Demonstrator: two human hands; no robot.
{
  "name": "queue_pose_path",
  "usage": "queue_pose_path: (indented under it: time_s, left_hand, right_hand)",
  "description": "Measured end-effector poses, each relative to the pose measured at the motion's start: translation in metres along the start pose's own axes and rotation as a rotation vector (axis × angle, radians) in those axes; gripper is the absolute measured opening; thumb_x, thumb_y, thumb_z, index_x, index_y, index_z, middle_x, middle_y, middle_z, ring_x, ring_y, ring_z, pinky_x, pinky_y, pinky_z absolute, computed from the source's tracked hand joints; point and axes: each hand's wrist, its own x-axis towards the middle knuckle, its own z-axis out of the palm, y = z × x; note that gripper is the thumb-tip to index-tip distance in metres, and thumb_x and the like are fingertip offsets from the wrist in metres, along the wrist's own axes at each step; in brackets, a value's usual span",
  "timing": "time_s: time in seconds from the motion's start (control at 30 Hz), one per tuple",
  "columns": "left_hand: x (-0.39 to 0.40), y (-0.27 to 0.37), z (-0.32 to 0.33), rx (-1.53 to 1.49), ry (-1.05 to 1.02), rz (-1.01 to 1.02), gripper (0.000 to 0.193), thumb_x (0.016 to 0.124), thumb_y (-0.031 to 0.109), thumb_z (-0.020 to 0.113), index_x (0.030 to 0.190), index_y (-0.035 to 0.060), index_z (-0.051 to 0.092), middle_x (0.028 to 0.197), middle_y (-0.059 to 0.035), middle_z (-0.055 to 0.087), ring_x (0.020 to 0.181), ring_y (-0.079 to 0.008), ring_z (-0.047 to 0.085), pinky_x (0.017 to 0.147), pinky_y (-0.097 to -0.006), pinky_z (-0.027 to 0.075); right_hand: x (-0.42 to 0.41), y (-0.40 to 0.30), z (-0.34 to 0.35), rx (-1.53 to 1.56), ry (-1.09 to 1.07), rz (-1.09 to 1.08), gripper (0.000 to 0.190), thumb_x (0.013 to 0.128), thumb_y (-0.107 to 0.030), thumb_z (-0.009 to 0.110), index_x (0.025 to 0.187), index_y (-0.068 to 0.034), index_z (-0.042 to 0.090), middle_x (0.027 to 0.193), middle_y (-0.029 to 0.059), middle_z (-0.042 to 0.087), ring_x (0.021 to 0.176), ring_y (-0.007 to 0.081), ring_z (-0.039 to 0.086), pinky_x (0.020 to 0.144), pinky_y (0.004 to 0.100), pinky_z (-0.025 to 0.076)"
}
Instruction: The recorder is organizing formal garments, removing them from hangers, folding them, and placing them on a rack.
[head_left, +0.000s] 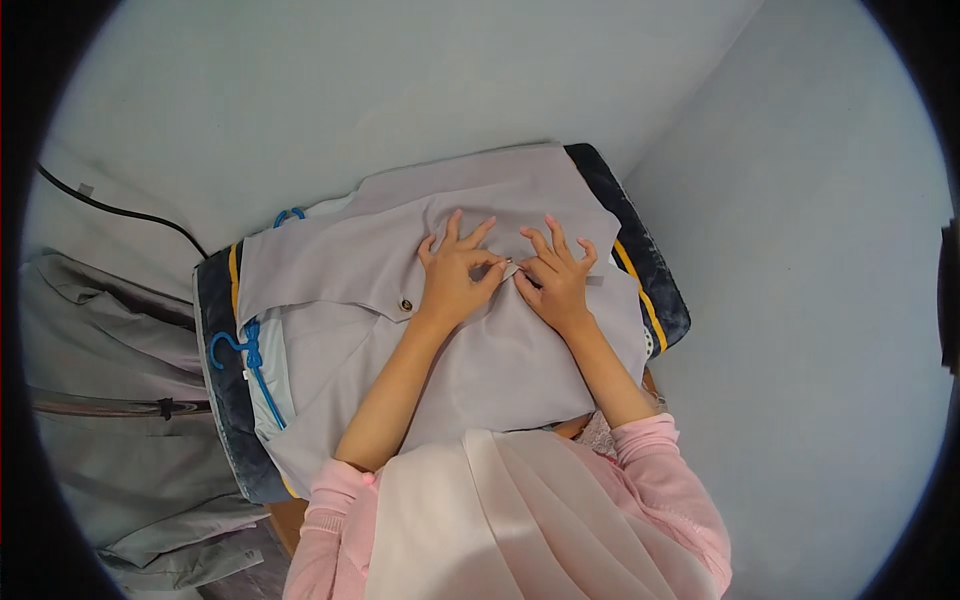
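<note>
A light grey-mauve garment (480, 382) with a dark round button (406, 305) lies spread over a padded dark blue board with yellow stripes. Near the garment's middle, my left hand (461, 274) pinches a small dark item, perhaps a button, at the fabric's edge between thumb and index finger. Close on its right, my right hand (555, 281) pinches the same edge between thumb and index finger. The other fingers of both hands are raised and spread. What the fingertips hold is too small to tell surely.
A blue hanger (253, 352) lies at the garment's left end. Dark fleece padding (637, 225) shows at the right. Grey garments (112, 450) hang at the left beside a metal rail (97, 405). A black cable (142, 216) runs along the pale wall (412, 90).
</note>
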Motion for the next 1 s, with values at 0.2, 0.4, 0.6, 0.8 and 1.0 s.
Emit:
queue_pose_path:
  time_s: [0.2, 0.4, 0.6, 0.8, 1.0]
  left_hand:
    - [-0.002, 0.000, 0.000, 0.074, 0.022, 0.147, 0.011, 0.077, 0.023, 0.068, 0.079, 0.0146, 0.074, 0.132, -0.0033, 0.057, 0.137, -0.0331, 0.031, 0.103, -0.0595, 0.016]
    - [-0.002, 0.007, -0.001, 0.100, -0.006, 0.090, 0.021, 0.076, 0.030, 0.071, 0.089, 0.0138, 0.073, 0.138, -0.0067, 0.051, 0.139, -0.0356, 0.027, 0.105, -0.0582, 0.013]
    - [-0.005, 0.040, 0.015, 0.331, -0.137, 0.200, 0.034, 0.071, 0.034, 0.074, 0.101, 0.0171, 0.071, 0.146, -0.0074, 0.040, 0.141, -0.0375, 0.016, 0.099, -0.0708, 0.012]
    - [0.006, 0.048, 0.049, 0.486, -0.175, 0.351, 0.026, 0.069, 0.022, 0.072, 0.094, 0.0142, 0.070, 0.141, -0.0100, 0.045, 0.139, -0.0360, 0.021, 0.099, -0.0712, 0.015]
    - [0.032, 0.043, 0.058, 0.440, -0.090, 0.471, 0.015, 0.071, 0.016, 0.069, 0.084, 0.0088, 0.071, 0.137, -0.0099, 0.050, 0.137, -0.0361, 0.028, 0.101, -0.0695, 0.014]
  right_hand:
    - [-0.002, 0.004, -0.005, 0.014, -0.024, 0.010, 0.008, 0.070, -0.017, 0.070, 0.070, -0.013, 0.063, 0.133, 0.0011, 0.054, 0.134, 0.0244, 0.038, 0.100, 0.0499, 0.016]
    - [-0.004, 0.013, -0.056, 0.081, -0.239, 0.265, 0.035, 0.064, -0.025, 0.077, 0.099, -0.022, 0.073, 0.150, 0.0092, 0.034, 0.141, 0.0344, 0.022, 0.104, 0.0552, 0.013]
    - [-0.023, 0.034, -0.077, -0.051, -0.384, 0.349, 0.034, 0.064, -0.019, 0.076, 0.097, -0.021, 0.074, 0.148, 0.0128, 0.035, 0.140, 0.0364, 0.022, 0.105, 0.0600, 0.015]
    - [-0.021, 0.040, -0.064, -0.103, -0.164, 0.299, 0.014, 0.073, -0.014, 0.071, 0.086, -0.018, 0.074, 0.139, 0.0068, 0.048, 0.138, 0.0339, 0.030, 0.103, 0.0570, 0.014]
    - [-0.014, 0.046, -0.054, -0.104, -0.055, 0.292, 0.010, 0.077, -0.014, 0.069, 0.086, -0.016, 0.072, 0.140, 0.0059, 0.046, 0.138, 0.0340, 0.030, 0.103, 0.0573, 0.013]
